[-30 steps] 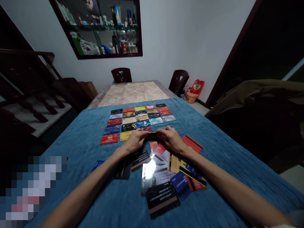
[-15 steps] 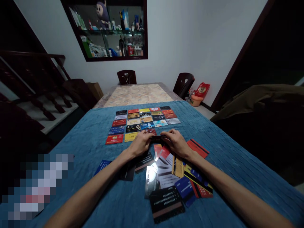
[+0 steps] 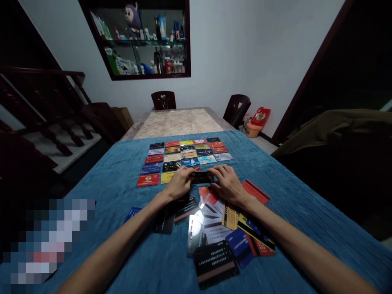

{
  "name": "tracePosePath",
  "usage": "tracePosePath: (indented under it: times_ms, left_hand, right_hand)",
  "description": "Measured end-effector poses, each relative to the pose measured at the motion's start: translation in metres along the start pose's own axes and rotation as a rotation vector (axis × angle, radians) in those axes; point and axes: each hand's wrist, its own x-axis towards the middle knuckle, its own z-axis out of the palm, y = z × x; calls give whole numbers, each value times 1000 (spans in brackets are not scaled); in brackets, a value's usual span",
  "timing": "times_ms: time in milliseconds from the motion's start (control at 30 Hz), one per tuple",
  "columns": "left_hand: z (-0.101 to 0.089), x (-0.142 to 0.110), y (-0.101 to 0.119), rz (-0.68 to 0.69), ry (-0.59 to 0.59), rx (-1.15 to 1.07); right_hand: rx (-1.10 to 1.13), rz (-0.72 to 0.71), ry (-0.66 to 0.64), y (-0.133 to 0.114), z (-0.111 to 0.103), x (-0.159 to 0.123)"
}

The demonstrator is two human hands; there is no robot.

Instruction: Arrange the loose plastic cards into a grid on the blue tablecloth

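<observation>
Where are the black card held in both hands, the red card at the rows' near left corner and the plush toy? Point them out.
Held black card (image 3: 202, 177), head view: middle of its face.
Red corner card (image 3: 147, 180), head view: middle of its face.
Plush toy (image 3: 133, 25), head view: its purple body.

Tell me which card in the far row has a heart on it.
The red card between the yellow card and the black end card. Its white heart sets it apart; the other red card in that row shows none.
</observation>
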Motion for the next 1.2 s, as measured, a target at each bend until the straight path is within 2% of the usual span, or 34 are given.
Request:
tracePosePath:
  times_ms: [467,667,833,1033,1200]
  left_hand:
    - [-2,1,2,-27,-7,-7]
    - [-3,0,3,0,23,-37]
    - [-6,-2,5,0,60,32]
    - [-23,0,3,43,43,188]
    - [-42,1,-10,76,65,231]
  right_hand:
    - [-104,-56,88,-1,2,2]
    - [-89,-55,57,0,0,3]
    - [-83,-58,36,-1,-4,8]
    - [-67,-46,-14,-2,-6,28]
    - [-63,-77,-47,-4,-1,55]
